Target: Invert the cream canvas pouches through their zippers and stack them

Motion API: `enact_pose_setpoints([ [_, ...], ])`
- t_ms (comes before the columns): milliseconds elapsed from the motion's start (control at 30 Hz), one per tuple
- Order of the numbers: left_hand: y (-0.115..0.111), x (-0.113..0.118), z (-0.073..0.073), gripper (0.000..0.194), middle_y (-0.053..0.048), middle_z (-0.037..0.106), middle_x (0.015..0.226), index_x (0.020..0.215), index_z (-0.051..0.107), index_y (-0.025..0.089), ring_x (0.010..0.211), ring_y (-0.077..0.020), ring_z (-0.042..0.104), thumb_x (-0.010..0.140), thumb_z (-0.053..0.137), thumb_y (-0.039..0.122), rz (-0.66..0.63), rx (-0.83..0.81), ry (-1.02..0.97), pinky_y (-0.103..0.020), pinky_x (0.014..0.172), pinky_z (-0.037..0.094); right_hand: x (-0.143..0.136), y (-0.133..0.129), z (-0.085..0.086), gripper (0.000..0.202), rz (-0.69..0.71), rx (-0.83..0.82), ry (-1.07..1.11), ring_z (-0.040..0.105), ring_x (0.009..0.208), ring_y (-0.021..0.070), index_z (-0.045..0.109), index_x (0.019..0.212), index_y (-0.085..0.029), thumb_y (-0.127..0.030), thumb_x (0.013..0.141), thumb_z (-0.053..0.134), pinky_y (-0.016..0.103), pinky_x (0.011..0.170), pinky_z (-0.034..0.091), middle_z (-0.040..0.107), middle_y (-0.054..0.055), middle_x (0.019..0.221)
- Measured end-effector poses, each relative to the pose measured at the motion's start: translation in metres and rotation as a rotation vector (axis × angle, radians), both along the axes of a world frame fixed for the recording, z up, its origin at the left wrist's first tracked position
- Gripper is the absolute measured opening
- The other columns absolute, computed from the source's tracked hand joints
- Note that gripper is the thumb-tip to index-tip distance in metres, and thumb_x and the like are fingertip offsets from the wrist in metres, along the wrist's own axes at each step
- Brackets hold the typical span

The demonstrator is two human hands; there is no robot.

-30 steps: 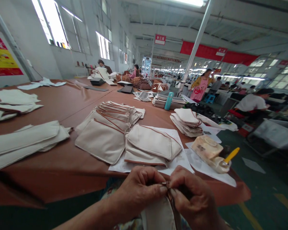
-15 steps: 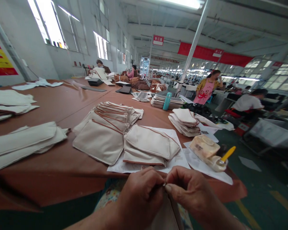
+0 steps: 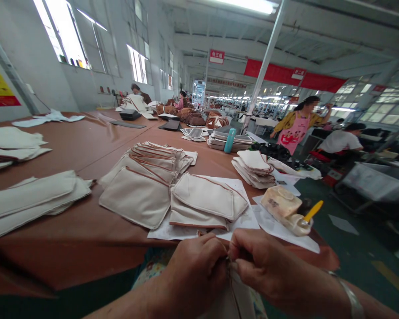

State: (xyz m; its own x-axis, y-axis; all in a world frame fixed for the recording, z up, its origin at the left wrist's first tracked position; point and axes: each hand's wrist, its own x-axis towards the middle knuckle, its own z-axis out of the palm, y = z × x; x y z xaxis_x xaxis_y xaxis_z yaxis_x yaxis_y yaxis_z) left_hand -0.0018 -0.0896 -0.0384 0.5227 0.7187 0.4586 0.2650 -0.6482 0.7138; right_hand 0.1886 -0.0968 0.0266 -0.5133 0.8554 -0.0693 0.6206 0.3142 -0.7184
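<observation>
My left hand (image 3: pixel 197 266) and my right hand (image 3: pixel 260 261) meet at the table's front edge. Both are closed, pinching the edge of a cream fabric piece (image 3: pixel 238 296) with a dark seam, which hangs down over my lap. The fingertips nearly touch, and the exact spot they grip is partly hidden. Just beyond them, flat cream fabric pieces with brown edging (image 3: pixel 202 195) lie on white paper (image 3: pixel 159 232). To their left a fanned stack of similar cream pieces (image 3: pixel 138 195) rests on the brown table covering (image 3: pixel 96 150).
At the right a plastic container (image 3: pixel 281 201) stands by a yellow-handled brush (image 3: pixel 313 211). A small cream stack (image 3: pixel 253 168) and a teal bottle (image 3: pixel 229 141) are farther back. More cream pieces (image 3: pixel 36 195) lie left. A person in a pink apron (image 3: pixel 295 128) stands beyond the table.
My right hand has shifted slightly and its wrist with a bracelet now shows. Both hands keep pinching the fabric. The person in the apron has moved right and lowered one arm.
</observation>
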Motion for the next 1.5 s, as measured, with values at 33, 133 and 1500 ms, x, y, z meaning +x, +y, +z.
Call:
enact_pose_setpoints([
  [33, 0.002, -0.002, 0.002, 0.015, 0.001, 0.056, 0.068, 0.071, 0.056, 0.015, 0.063, -0.0104, 0.049, 0.072, 0.05, 0.001, -0.036, -0.163, 0.014, -0.02, 0.057, 0.035, 0.003, 0.004, 0.007, 0.014, 0.042, 0.078, -0.047, 0.047, 0.067, 0.0117, 0.053, 0.081, -0.017, -0.004, 0.078, 0.052, 0.022, 0.059, 0.034, 0.055, -0.002, 0.075],
  [133, 0.006, -0.006, 0.011, 0.008, 0.003, 0.052, 0.063, 0.068, 0.057, 0.014, 0.058, -0.0092, 0.044, 0.074, 0.055, 0.009, -0.087, -0.61, -0.024, -0.019, 0.051, 0.03, 0.011, 0.017, 0.019, 0.01, 0.061, 0.231, -0.058, 0.047, 0.067, 0.0118, 0.056, 0.081, -0.017, -0.007, 0.08, 0.056, 0.022, 0.059, 0.034, 0.056, -0.002, 0.075],
  [1500, 0.005, 0.005, 0.001, 0.01, -0.006, 0.065, 0.084, 0.082, 0.061, 0.014, 0.077, -0.0153, 0.059, 0.09, 0.055, 0.017, -0.162, -0.398, -0.242, -0.024, 0.072, 0.046, 0.013, 0.021, -0.014, 0.021, -0.252, -0.228, 0.379, 0.044, 0.054, 0.0106, 0.059, 0.083, -0.017, -0.037, 0.09, 0.056, 0.021, 0.05, 0.035, 0.05, -0.004, 0.063],
])
